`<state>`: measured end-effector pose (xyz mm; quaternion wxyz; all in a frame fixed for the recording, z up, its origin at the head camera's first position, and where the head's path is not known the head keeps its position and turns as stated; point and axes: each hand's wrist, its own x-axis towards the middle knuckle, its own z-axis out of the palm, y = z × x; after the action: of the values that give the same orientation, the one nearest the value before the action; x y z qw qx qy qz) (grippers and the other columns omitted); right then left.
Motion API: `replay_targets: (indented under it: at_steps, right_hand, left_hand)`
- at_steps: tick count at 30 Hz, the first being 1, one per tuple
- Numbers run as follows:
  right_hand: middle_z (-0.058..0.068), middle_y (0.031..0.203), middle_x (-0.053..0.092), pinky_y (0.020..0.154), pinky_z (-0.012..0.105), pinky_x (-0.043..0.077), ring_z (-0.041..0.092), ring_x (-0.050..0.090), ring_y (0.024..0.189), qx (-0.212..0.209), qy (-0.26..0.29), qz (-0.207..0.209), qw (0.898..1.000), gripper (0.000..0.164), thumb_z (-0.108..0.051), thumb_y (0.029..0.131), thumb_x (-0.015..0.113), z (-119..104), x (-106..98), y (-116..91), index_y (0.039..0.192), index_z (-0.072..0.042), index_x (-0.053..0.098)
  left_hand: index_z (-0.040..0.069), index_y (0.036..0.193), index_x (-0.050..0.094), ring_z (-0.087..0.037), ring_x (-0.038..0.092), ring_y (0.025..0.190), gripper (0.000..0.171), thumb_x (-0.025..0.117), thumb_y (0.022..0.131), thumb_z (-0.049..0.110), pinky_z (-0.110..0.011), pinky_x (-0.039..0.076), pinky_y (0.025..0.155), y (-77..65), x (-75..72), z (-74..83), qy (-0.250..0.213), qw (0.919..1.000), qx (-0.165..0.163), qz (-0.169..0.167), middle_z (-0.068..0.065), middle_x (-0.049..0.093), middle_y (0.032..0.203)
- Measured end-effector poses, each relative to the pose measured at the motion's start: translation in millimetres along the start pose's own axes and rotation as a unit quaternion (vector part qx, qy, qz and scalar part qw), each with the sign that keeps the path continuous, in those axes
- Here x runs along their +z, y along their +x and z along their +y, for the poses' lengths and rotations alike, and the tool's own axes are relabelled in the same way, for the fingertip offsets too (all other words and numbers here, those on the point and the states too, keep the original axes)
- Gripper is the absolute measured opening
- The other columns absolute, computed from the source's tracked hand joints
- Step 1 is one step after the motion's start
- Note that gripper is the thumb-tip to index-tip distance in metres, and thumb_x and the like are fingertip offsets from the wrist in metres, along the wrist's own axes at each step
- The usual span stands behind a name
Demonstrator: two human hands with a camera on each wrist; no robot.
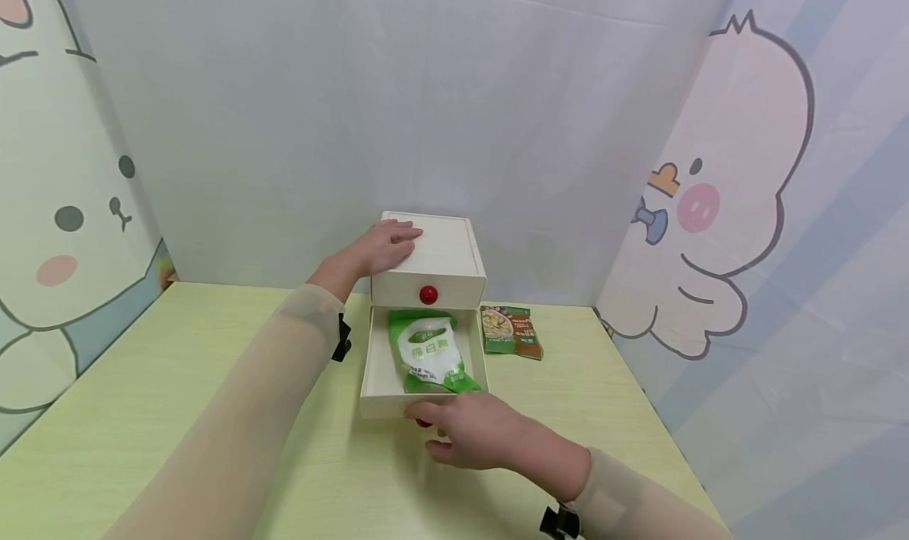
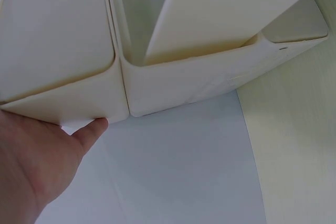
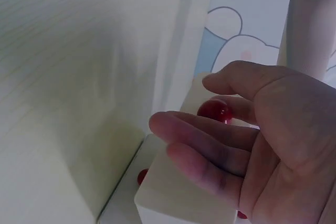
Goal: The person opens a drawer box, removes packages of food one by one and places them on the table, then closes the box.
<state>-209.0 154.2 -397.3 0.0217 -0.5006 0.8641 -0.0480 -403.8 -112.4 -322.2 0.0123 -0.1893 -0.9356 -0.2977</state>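
A white drawer box [image 1: 442,252] stands on the table, its lower drawer [image 1: 372,406] pulled out. Inside that drawer lies a green-and-white plastic packet [image 1: 428,350] with printed lettering. My left hand [image 1: 386,246] rests on the left side of the box top; in the left wrist view its thumb lies along the box's edge. At the drawer front, my right hand [image 1: 483,429] is around a red round knob [image 3: 214,110], its index finger bent behind the knob. The thumb tip looks slightly apart from the knob, and the other fingers are half bent.
Beside the box on the right lies a brown-and-green food packet [image 1: 513,332]. Another red knob [image 1: 428,294] sits on the closed upper drawer. The pale yellow-green table [image 1: 234,343] meets a curtain [image 1: 284,129] behind and printed cartoon cloths at both sides.
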Motion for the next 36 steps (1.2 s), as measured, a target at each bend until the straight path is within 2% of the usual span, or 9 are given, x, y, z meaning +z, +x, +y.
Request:
replay_targets:
  at_steps: [4,8,11,15,19,22,26,32,36]
  right_hand:
    - [-0.01,0.11,0.078,0.067,0.007,0.047,-0.009,0.064,0.079,-0.019,-0.003,-0.025,1.0,0.037,-0.022,0.102,0.075,-1.0,-14.5,1.1,0.139,-0.023,0.07]
    - [-0.012,0.105,0.082,0.073,0.007,0.051,-0.011,0.07,0.086,-0.021,0.037,-0.034,0.999,0.03,-0.022,0.105,0.072,-0.6,-35.9,6.8,0.134,-0.023,0.076]
    - [-0.011,0.098,0.083,0.069,0.01,0.052,-0.01,0.065,0.077,-0.004,0.065,-0.024,0.998,0.026,-0.023,0.106,0.071,3.5,-53.5,14.7,0.13,-0.023,0.079]
    - [-0.007,0.098,0.083,0.065,0.017,0.053,-0.004,0.064,0.071,0.027,0.067,-0.004,0.997,0.022,-0.026,0.107,0.071,14.5,-71.8,28.8,0.126,-0.021,0.08]
    - [-0.001,0.115,0.083,0.075,0.025,0.061,0.008,0.072,0.083,0.054,0.038,-0.013,0.998,0.029,-0.032,0.107,0.071,28.7,-80.8,44.4,0.13,-0.016,0.079]
    - [0.003,0.13,0.079,0.092,0.037,0.064,0.019,0.075,0.105,0.083,0.018,-0.046,0.995,0.038,-0.039,0.107,0.071,38.5,-83.1,55.5,0.137,-0.017,0.077]
    - [0.005,0.143,0.071,0.109,0.044,0.059,0.021,0.069,0.123,0.147,0.008,-0.104,0.984,0.055,-0.052,0.104,0.072,47.2,-80.5,68.5,0.149,-0.021,0.069]
    - [0.012,0.158,0.053,0.111,0.047,0.056,0.023,0.061,0.122,0.234,0.032,-0.169,0.957,0.087,-0.072,0.095,0.073,48.3,-66.3,81.4,0.166,-0.027,0.049]
    - [0.017,0.166,0.043,0.109,0.047,0.058,0.025,0.062,0.122,0.244,0.01,-0.179,0.953,0.1,-0.076,0.093,0.073,43.1,-51.6,85.1,0.171,-0.024,0.038]
  left_hand:
    - [0.016,0.169,0.044,-0.037,0.01,0.173,0.058,0.034,0.116,0.035,-0.058,0.008,0.141,-0.5,-0.7,0.5,0.0,1.0,0.001,-0.001,-0.01,0.027,0.183]
    - [0.017,0.17,0.044,-0.038,0.009,0.173,0.058,0.034,0.115,0.035,-0.058,0.008,0.14,-1.0,-1.3,1.5,-0.001,1.0,0.0,-0.003,-0.01,0.027,0.183]
    - [0.017,0.17,0.044,-0.038,0.009,0.173,0.058,0.035,0.115,0.035,-0.059,0.008,0.14,-1.4,-1.6,1.7,-0.003,1.0,-0.002,-0.003,-0.01,0.027,0.183]
    - [0.017,0.17,0.044,-0.038,0.01,0.173,0.058,0.035,0.116,0.035,-0.06,0.008,0.14,-1.7,-1.9,1.3,-0.002,1.0,-0.004,-0.004,-0.01,0.027,0.183]
    - [0.019,0.17,0.044,-0.037,0.009,0.173,0.058,0.035,0.116,0.036,-0.061,0.009,0.14,-1.3,-1.8,0.6,0.002,1.0,-0.007,-0.007,-0.009,0.027,0.184]
    - [0.018,0.17,0.043,-0.038,0.009,0.173,0.058,0.034,0.116,0.036,-0.061,0.009,0.14,-0.7,-1.7,0.6,0.004,1.0,-0.004,-0.006,-0.009,0.026,0.184]
    - [0.017,0.17,0.043,-0.038,0.009,0.173,0.058,0.034,0.116,0.035,-0.06,0.008,0.14,-1.8,-1.8,1.8,0.004,1.0,-0.003,-0.006,-0.01,0.026,0.184]
    - [0.018,0.17,0.044,-0.037,0.008,0.173,0.057,0.034,0.116,0.035,-0.059,0.008,0.14,-4.0,-2.8,3.3,0.0,1.0,-0.005,-0.007,-0.009,0.026,0.184]
    - [0.017,0.17,0.043,-0.038,0.008,0.173,0.057,0.033,0.116,0.035,-0.059,0.007,0.14,-3.3,-2.7,2.9,-0.003,1.0,-0.002,-0.005,-0.01,0.026,0.184]
